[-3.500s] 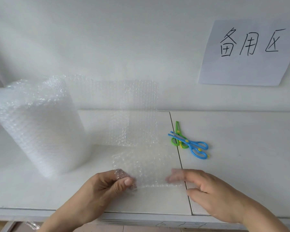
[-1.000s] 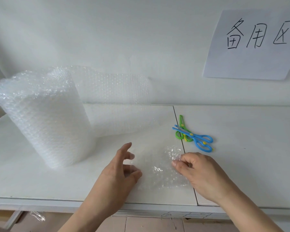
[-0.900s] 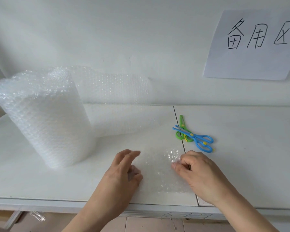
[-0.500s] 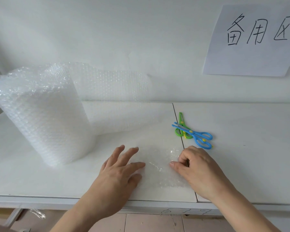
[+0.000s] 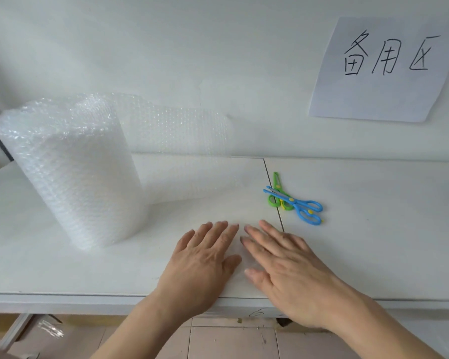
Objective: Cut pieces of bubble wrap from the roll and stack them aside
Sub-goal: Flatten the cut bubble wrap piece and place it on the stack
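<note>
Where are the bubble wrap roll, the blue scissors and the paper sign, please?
bubble wrap roll (image 5: 73, 174), head view, front of its side.
blue scissors (image 5: 300, 203), head view, just behind the pivot.
paper sign (image 5: 384, 99), head view, blank lower part.

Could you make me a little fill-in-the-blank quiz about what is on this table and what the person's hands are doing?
1. Both hands, the left hand and the right hand, lie ____ on the table with fingers straight.
2. The bubble wrap roll stands on the ____ side of the table.
3. The blue scissors lie across a ____ pair.
4. The paper sign hangs on the ____.

Missing words: flat; left; green; wall
</note>
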The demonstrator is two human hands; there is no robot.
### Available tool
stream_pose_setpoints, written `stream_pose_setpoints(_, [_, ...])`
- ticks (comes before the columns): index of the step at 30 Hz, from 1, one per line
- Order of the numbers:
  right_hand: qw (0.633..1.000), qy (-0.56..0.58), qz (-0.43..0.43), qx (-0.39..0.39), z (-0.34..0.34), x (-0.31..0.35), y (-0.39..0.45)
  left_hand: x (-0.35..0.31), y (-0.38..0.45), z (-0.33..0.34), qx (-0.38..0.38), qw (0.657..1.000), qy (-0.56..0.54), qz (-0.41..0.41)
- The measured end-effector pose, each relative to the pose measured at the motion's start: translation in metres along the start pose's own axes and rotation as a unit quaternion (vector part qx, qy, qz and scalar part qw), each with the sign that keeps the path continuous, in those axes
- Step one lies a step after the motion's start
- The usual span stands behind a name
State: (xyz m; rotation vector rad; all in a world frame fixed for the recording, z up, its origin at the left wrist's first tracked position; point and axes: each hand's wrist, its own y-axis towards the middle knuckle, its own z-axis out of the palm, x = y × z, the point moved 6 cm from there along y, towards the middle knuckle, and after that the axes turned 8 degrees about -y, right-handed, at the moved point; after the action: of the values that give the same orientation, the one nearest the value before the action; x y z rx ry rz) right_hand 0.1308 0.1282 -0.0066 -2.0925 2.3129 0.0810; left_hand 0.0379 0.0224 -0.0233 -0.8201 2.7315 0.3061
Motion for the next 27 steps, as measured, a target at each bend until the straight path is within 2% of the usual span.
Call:
stream_pose_setpoints(1, [0.998,0.008,0.012,0.059,0.006,0.000,-0.004,0.001,0.000,0.002,0.020,1.000,0.007,-0.006])
stream_pose_setpoints(3, [0.994,-0.005,0.022,0.104,0.010,-0.001,-0.008,0.004,-0.004,0.003,0.050,0.998,0.023,-0.018])
stream_pose_setpoints(11, [0.993,0.010,0.056,0.108,0.006,0.009,-0.010,0.011,-0.007,0.005,0.071,0.995,0.046,-0.048])
stream_pose_setpoints(20, [0.987,0.023,0.095,0.131,0.016,0.007,-0.014,0.016,-0.020,0.004,0.028,0.996,0.059,-0.067])
stream_pose_setpoints(24, [0.984,0.061,0.129,0.110,0.009,0.002,-0.005,0.013,-0.024,-0.002,-0.003,0.995,0.058,-0.085])
stream_pose_setpoints(27, [0.983,0.052,0.145,0.102,0.017,0.006,-0.003,0.014,-0.030,-0.001,0.005,0.994,0.042,-0.099])
